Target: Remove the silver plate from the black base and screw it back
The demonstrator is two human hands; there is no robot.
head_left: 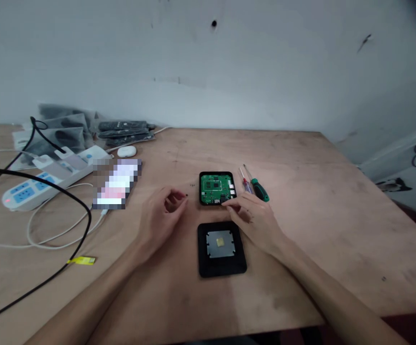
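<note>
A black set-top box base (201, 203) lies on the table with its green circuit board (213, 184) exposed. My right hand (253, 215) reaches in from the right, its fingers stretched out and their tips at the box's lower right corner; nothing held shows in it. To the left of the box, my left hand (163, 211) hovers with its fingers curled into a pinch. A tiny dark speck sits by those fingertips, too small to name. Nearer to me lies the black cover (222, 268), inner side up, with a metal plate (213, 251) and a yellowish pad on it.
A green-handled screwdriver (260, 189) and a smaller screwdriver (246, 184) lie right of the box. Small dark bits, perhaps screws (192, 185), rest left of it. A power strip (24, 195), a phone (118, 184), cables, an earbud case (126, 152) and bagged remotes (125, 127) occupy the left.
</note>
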